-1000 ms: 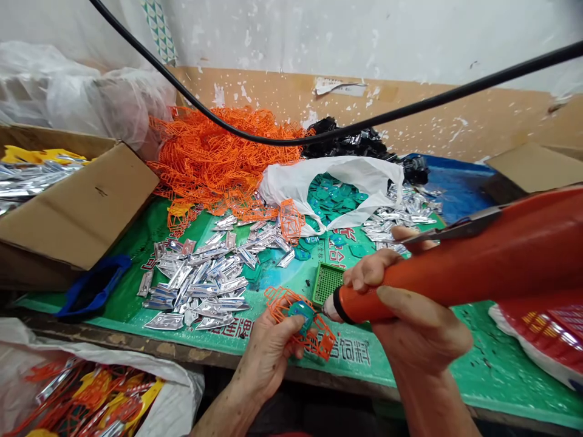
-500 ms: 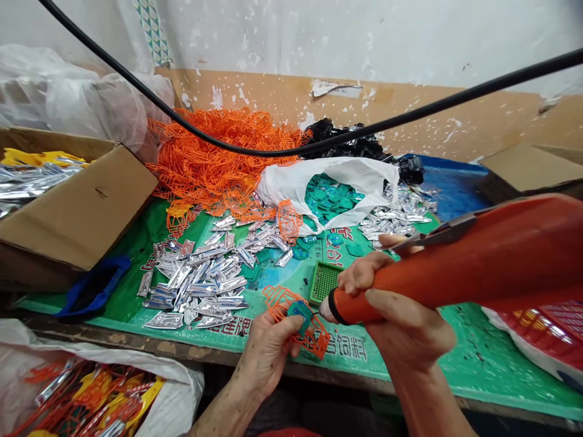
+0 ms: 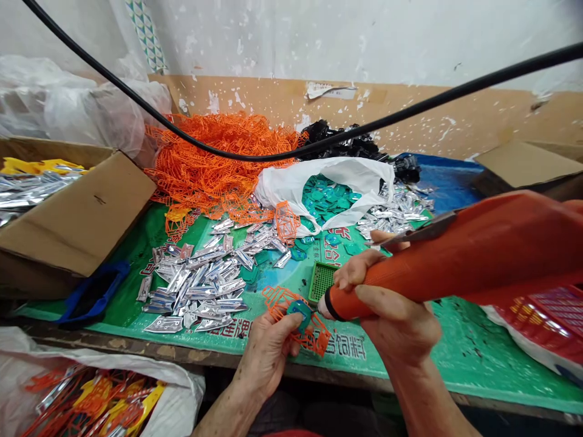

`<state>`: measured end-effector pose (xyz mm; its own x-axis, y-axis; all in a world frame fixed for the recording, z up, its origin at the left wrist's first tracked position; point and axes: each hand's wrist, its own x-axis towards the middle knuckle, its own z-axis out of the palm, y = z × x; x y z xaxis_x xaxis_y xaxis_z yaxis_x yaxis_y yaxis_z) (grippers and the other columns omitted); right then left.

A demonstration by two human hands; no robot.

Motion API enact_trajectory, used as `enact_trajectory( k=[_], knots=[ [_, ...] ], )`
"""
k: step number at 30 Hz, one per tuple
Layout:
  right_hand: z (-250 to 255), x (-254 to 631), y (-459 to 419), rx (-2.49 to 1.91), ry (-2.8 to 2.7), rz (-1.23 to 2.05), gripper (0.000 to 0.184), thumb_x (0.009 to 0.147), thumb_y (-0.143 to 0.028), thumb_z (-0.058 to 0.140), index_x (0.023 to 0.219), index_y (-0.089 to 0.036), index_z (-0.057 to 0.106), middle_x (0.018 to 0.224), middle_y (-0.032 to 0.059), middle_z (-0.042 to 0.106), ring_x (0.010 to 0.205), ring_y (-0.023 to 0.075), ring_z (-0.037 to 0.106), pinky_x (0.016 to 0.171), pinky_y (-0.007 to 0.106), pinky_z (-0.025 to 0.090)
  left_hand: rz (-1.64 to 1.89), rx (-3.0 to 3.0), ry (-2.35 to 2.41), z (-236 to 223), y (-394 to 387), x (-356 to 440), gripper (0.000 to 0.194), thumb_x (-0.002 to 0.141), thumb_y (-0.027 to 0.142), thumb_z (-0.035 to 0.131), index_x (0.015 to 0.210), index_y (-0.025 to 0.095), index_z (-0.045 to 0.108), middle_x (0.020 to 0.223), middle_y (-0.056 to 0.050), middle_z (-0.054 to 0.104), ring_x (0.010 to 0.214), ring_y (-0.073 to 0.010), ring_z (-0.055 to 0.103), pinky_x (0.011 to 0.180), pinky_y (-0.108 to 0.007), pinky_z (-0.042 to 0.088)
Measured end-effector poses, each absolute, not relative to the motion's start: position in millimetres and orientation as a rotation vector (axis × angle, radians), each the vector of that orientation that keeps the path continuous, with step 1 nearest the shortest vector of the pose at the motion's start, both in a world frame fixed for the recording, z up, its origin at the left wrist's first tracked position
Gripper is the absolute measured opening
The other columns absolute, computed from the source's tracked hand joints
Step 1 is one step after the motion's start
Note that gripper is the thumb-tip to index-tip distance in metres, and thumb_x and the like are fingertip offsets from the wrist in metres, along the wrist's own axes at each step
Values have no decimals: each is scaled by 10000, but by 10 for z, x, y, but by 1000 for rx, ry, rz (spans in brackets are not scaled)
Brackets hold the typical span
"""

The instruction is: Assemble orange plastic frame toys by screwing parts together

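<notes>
My left hand pinches teal plate against orange lattice frame; right hand grips orange power screwdriver, slanting down-left, nose just right of plate.

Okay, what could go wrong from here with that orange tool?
The orange tool has its tip at or near the teal piece, close to the left grip, so a slip might hurt it.

The left grip pinches the teal piece and orange lattice together; they could shift.

The small green tray sits near the tip and may get bumped.
</notes>
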<state>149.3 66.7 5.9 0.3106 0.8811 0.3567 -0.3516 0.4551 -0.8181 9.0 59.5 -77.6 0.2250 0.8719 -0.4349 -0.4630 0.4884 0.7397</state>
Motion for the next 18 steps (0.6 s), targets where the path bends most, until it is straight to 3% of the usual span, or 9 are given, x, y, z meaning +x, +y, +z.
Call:
enact_trajectory(
  k=[4,12,18],
  knots=[
    [83,1607,849,-736,-859,723,380,603,-112,658,960,-240,630,636,-43,603,558,142,548,576,325,473,962,512,955,-796,595,78,281,635,286,803,844,144,680,722,-3,648,580,-119,616,365,-159,356],
    [-107,1768,1451,-833,-844,566,120,560,-132,693,613,-164,590,578,-38,576,499,126,516,536,312,442,912,511,926,-810,611,45,341,641,346,822,866,139,672,788,-21,662,623,-115,626,398,-155,406],
    [-282,1769,1561,-944,-871,542,88,569,-163,700,606,-154,620,573,-30,583,507,131,520,529,303,431,917,516,906,-810,620,41,356,650,360,819,887,136,677,790,-27,654,625,-116,626,397,-153,409]
  ],
)
